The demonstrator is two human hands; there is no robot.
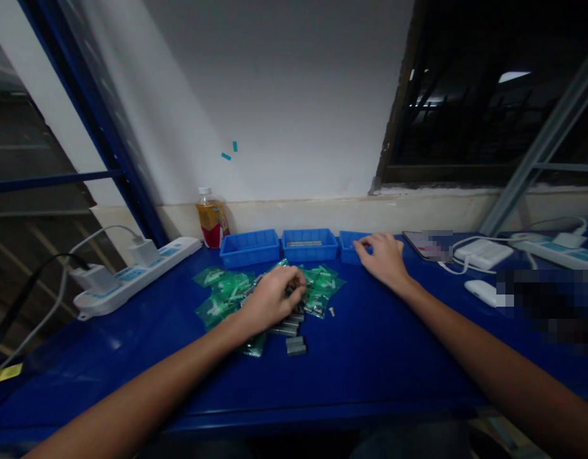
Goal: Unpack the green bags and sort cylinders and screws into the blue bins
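My left hand is over a pile on the blue table, its fingers curled down among grey metal pieces. Whatever its fingertips hold is hidden. Green plastic packets with small parts inside lie around and under that hand. Over the right blue bin is my right hand, thumb and fingers bent together at the bin's edge; I cannot make out anything between them. A grey metal block lies in front of the pile, and a small screw sits to its right.
The middle blue bin holds thin metal rods; the left blue bin stands beside it. Behind is a drink bottle. Power strips with cables flank the table. At right lie a phone and a white mouse-shaped object.
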